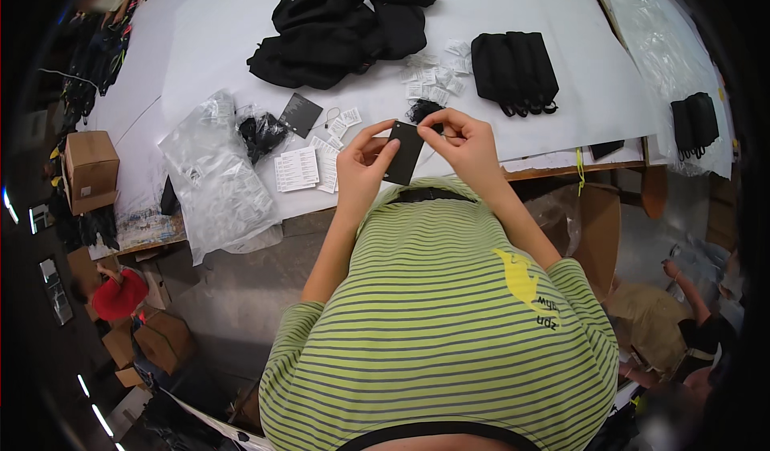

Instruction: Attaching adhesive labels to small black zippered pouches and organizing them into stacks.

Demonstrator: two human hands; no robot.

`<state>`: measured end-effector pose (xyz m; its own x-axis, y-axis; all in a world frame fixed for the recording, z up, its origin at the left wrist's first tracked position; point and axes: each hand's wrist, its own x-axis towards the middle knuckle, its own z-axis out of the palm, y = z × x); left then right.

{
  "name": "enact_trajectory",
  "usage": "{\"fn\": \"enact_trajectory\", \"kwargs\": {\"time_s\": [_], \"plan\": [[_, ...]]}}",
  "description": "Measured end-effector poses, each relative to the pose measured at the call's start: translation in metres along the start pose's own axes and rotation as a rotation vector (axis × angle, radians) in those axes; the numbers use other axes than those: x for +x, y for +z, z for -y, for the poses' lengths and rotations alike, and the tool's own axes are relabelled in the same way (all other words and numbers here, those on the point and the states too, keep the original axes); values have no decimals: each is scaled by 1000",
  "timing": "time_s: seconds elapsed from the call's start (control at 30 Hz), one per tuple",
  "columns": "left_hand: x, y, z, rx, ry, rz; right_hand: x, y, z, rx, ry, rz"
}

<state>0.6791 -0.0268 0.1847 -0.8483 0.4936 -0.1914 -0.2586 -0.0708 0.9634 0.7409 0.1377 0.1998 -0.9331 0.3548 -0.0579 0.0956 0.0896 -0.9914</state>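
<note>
Left hand [362,162] clamps a black tag [404,158]; right hand [469,145] pinches its upper right corner. Handling appears unfinished; white labels [297,169] lie loose.

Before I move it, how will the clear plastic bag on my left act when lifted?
The clear plastic bag will probably be floppy, since it lies crumpled. It may slip off, as its lower end hangs past the edge of the table. Being thin and see-through, it is likely light, though its contents are unclear.
</note>
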Motion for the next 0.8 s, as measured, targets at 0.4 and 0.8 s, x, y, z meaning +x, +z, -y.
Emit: {"fn": "enact_trajectory", "kwargs": {"time_s": [0.4,0.8], "plan": [[-13,20,-13,369,86,-78,-7,12,14,-503,-287,-103],[4,30,-6,316,27,31,-3,-6,6,-561,-309,-146]]}}
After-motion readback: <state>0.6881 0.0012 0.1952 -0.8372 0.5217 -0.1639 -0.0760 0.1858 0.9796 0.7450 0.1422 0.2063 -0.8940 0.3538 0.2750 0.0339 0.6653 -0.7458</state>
